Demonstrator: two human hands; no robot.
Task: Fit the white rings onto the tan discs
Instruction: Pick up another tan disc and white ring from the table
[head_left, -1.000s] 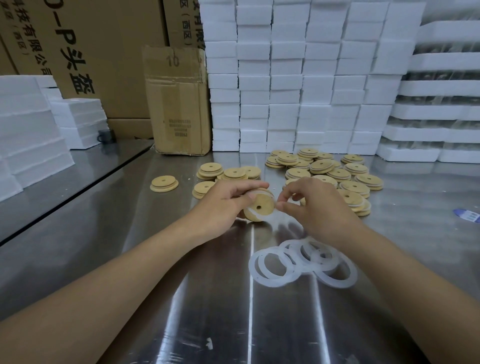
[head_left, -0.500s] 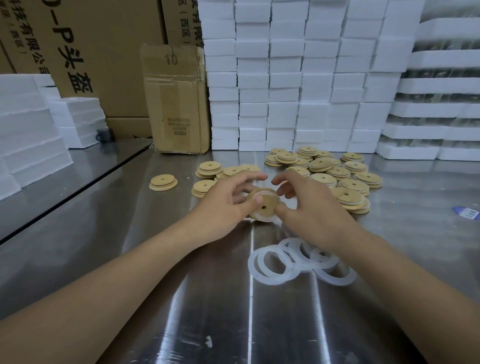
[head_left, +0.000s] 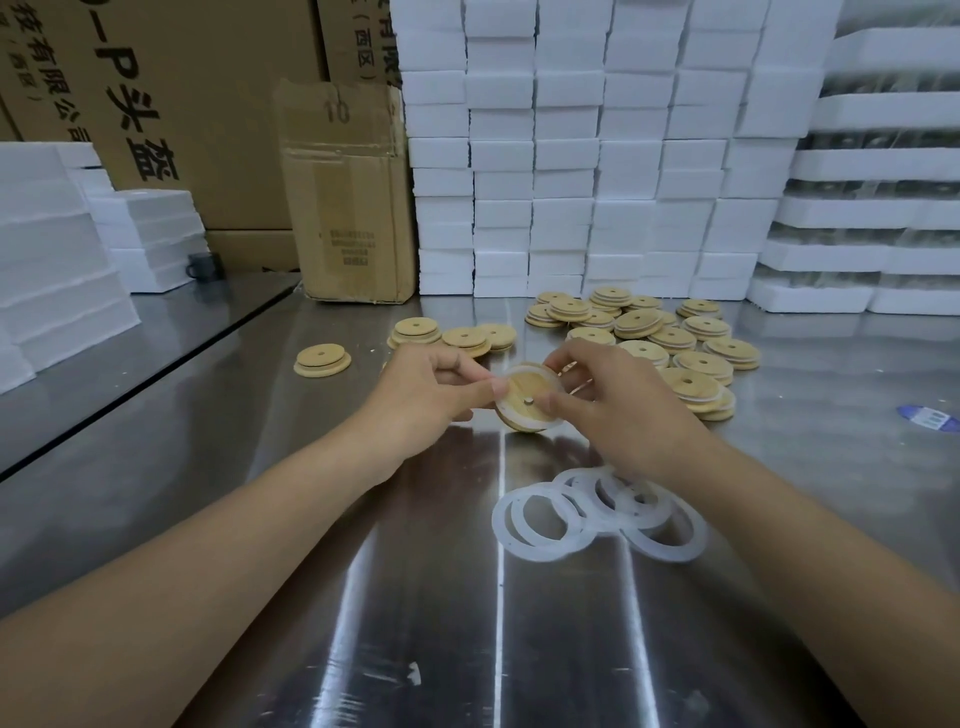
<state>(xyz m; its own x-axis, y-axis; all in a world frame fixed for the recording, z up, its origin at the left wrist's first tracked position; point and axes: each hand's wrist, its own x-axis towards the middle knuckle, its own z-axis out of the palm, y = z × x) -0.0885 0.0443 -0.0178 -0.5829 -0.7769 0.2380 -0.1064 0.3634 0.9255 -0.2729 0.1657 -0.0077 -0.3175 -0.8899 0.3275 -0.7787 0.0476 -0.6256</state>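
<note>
Head view: a tan disc (head_left: 524, 397) (white ring (head_left: 553, 422) around it) is pinched by left hand (head_left: 426, 395) and right hand (head_left: 618, 410).

Right hand (head_left: 618, 410) is covering part of the tan disc (head_left: 524, 395) and some white rings (head_left: 592, 512); blue label (head_left: 930, 417) is looking too blurry to read.

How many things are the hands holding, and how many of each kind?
Disc: 1
Ring: 1, white, sitting round the disc's rim
Total: 2
The left hand and the right hand both pinch the disc.
</note>
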